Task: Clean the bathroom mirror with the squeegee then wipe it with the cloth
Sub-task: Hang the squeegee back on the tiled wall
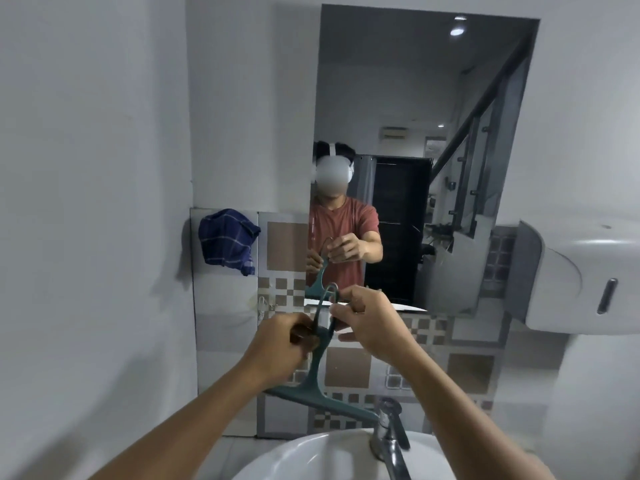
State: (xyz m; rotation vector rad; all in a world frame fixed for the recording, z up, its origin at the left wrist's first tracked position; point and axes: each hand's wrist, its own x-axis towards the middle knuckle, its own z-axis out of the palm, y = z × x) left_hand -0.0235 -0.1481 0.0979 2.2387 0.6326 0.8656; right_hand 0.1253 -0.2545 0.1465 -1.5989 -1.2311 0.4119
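A teal squeegee (pixel 320 382) hangs blade-down in front of the tiled wall, its blade just above the sink. My left hand (pixel 280 348) is closed around its handle. My right hand (pixel 367 320) pinches the loop at the handle's top, close below the mirror's lower edge. The tall mirror (pixel 422 98) fills the wall above and reflects both hands and the squeegee. A blue checked cloth (pixel 227 240) hangs bunched on the wall to the left of the mirror, apart from both hands.
A white sink (pixel 311 459) with a chrome tap (pixel 389 431) lies directly below. A white paper dispenser (pixel 581 275) sticks out from the right wall. Brown and white patterned tiles (pixel 349 367) cover the wall under the mirror.
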